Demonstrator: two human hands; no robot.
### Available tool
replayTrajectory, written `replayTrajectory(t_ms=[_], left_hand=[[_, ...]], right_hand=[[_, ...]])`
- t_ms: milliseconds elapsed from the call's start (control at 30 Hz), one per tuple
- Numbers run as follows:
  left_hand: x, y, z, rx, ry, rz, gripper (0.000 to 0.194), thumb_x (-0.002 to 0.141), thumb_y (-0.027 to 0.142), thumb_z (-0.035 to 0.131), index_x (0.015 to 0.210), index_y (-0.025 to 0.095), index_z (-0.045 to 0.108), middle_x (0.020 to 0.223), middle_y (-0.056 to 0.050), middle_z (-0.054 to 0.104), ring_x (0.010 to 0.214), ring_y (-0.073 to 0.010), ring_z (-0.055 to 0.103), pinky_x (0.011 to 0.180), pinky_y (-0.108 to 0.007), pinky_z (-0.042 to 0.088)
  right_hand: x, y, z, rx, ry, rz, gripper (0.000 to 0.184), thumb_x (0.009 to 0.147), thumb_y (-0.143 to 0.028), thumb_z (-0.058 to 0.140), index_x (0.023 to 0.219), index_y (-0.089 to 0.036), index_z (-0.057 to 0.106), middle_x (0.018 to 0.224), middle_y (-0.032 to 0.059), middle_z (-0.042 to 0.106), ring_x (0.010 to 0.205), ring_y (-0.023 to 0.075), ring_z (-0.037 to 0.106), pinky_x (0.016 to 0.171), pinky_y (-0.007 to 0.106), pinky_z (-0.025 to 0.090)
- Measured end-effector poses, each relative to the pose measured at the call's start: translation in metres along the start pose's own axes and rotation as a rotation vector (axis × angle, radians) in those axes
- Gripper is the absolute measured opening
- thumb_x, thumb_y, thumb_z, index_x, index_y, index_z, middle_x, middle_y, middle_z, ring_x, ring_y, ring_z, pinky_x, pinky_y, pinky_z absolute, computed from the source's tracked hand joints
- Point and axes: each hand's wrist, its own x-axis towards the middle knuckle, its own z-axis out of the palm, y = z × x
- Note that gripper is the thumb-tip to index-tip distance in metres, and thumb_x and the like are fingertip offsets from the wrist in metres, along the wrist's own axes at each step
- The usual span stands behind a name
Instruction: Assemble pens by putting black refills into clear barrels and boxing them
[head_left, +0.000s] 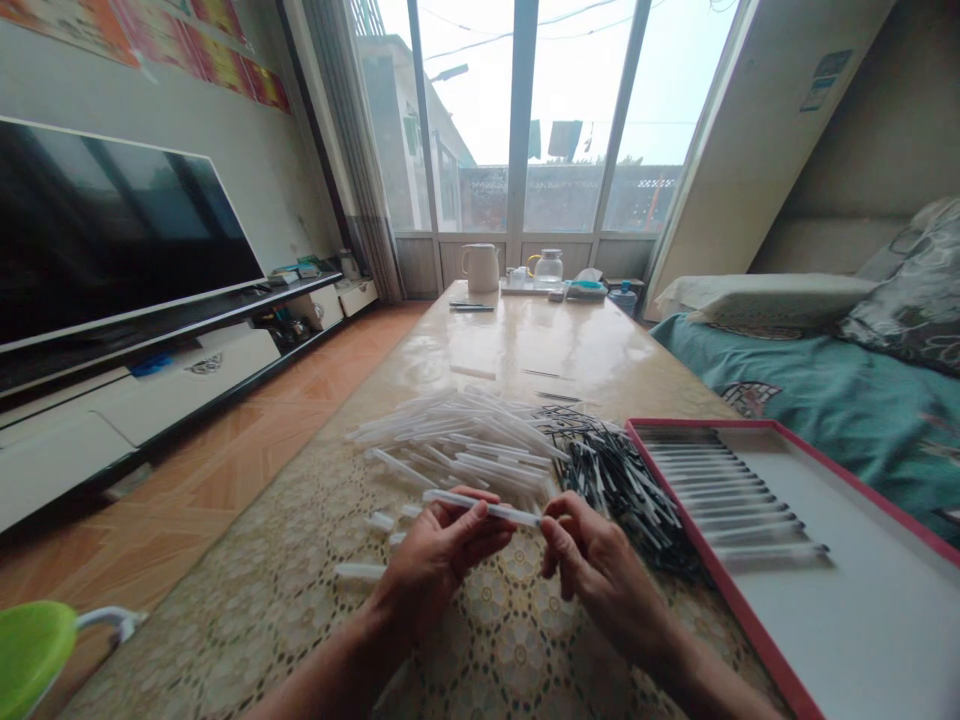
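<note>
My left hand (450, 545) is closed round a translucent white pen barrel (480, 505), held nearly level above the table. At the barrel's right end, the thumb and fingers of my right hand (589, 550) are pinched together. Whether a refill sits inside that end is too small to tell. Just beyond my hands lies a heap of similar white barrels (457, 425). Right of it spreads a pile of thin black pen refills (619, 490). A few short white pieces (381, 522) and a barrel (358, 571) lie left of my left hand.
A red-rimmed shallow box (862, 600) on the right holds a row of pens (731, 490) with dark ends. The long table (517, 340) carries a beige jug (481, 268) and a glass pitcher (550, 268) at its far end. A green stool (34, 655) stands at lower left.
</note>
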Motion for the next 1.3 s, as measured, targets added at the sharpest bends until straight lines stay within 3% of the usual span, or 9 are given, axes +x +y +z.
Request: replayTrajectory(t_ms=[100,233,433,633,800,967,1167,1300], left_hand=[[0.0002,0.0002,-0.0005,-0.003,0.001,0.002,0.02,0.068,0.022,0.076,0.083,0.013,0.064,0.077,-0.008,0.074,0.073,-0.0165,0.069,0.073,-0.027,0.054],[0.0001,0.0,-0.002,0.018,-0.039,-0.014,0.019,0.071,0.021,0.073,0.085,0.012,0.064,0.079,-0.009,0.074,0.075,-0.0178,0.07,0.075,-0.029,0.054],[0.0006,0.0006,-0.0013,0.005,-0.013,0.002,0.019,0.07,0.021,0.074,0.084,0.013,0.065,0.079,-0.008,0.074,0.075,-0.0168,0.069,0.074,-0.027,0.054],[-0.0008,0.0,0.0002,0.023,-0.028,-0.008,0.019,0.069,0.022,0.075,0.083,0.012,0.065,0.077,-0.008,0.073,0.075,-0.0179,0.069,0.075,-0.029,0.054],[-0.0011,0.0014,0.0003,0.01,-0.006,0.004,0.019,0.069,0.022,0.075,0.083,0.013,0.065,0.078,-0.007,0.074,0.075,-0.0171,0.069,0.075,-0.028,0.053],[-0.0003,0.0011,-0.0006,0.016,-0.029,-0.01,0.019,0.07,0.023,0.074,0.084,0.013,0.065,0.077,-0.008,0.073,0.075,-0.017,0.069,0.076,-0.029,0.053],[0.0,0.0002,-0.0007,0.016,-0.024,-0.001,0.02,0.069,0.022,0.075,0.083,0.013,0.065,0.078,-0.007,0.073,0.075,-0.0171,0.069,0.075,-0.029,0.053],[-0.0011,0.0006,0.0,0.03,-0.023,0.001,0.02,0.069,0.024,0.075,0.083,0.013,0.065,0.077,-0.007,0.073,0.074,-0.0171,0.069,0.074,-0.028,0.053]], right_hand=[[0.0007,-0.0017,-0.001,-0.011,-0.023,-0.001,0.027,0.092,-0.046,0.04,0.084,-0.02,0.046,0.061,-0.0013,0.062,0.045,0.0091,0.053,0.044,0.018,0.038],[0.0015,0.0014,0.0002,0.009,-0.051,0.015,0.042,0.094,-0.049,0.028,0.07,-0.02,0.046,0.058,0.0,0.06,0.041,0.0084,0.05,0.041,0.018,0.037],[0.0016,0.0005,0.0,-0.052,-0.027,-0.029,0.025,0.093,-0.043,0.038,0.088,-0.02,0.046,0.061,-0.0019,0.062,0.044,0.0089,0.052,0.043,0.017,0.037],[0.0009,0.0037,0.0007,-0.04,-0.059,-0.001,0.039,0.095,-0.046,0.027,0.071,-0.02,0.044,0.058,-0.0007,0.061,0.041,0.0082,0.05,0.042,0.018,0.036],[0.0,0.0017,-0.0001,-0.069,-0.038,-0.026,0.027,0.094,-0.044,0.035,0.089,-0.02,0.047,0.059,-0.0021,0.061,0.042,0.0091,0.05,0.043,0.018,0.036],[-0.0001,0.002,0.001,0.0,-0.071,0.017,0.037,0.095,-0.047,0.028,0.074,-0.021,0.043,0.057,-0.0022,0.06,0.039,0.0082,0.049,0.041,0.018,0.035],[0.0004,0.002,0.0001,-0.039,-0.06,-0.011,0.033,0.094,-0.047,0.031,0.083,-0.02,0.047,0.059,-0.0019,0.061,0.041,0.0087,0.051,0.042,0.018,0.036],[0.0,0.005,0.0015,-0.024,-0.07,-0.005,0.035,0.094,-0.047,0.03,0.078,-0.021,0.046,0.058,-0.0025,0.061,0.04,0.0086,0.05,0.042,0.018,0.036]])
